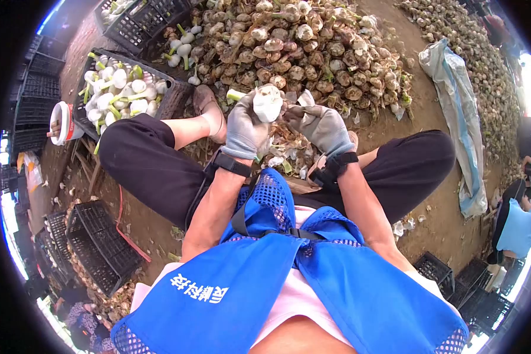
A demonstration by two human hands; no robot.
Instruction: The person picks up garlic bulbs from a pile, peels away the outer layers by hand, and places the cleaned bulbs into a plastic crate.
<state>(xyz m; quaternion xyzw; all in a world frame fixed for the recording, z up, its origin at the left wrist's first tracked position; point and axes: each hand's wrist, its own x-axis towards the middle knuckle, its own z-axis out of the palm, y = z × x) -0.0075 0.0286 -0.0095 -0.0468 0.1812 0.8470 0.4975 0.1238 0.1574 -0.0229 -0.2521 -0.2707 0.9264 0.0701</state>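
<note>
My left hand, in a grey work glove, is closed around a white garlic bulb. A short green stem sticks out on the left of that hand. My right hand, also gloved, is just right of the bulb with its fingers pinched together. A pale piece of garlic skin shows at those fingertips. Below both hands, peeled skins and trimmings lie on the ground between my feet.
A large heap of unpeeled garlic rises in front. At left, a black crate holds cleaned bulbs, beside a white bucket. Dark crates stand lower left. A plastic sack lies at right, and another person sits far right.
</note>
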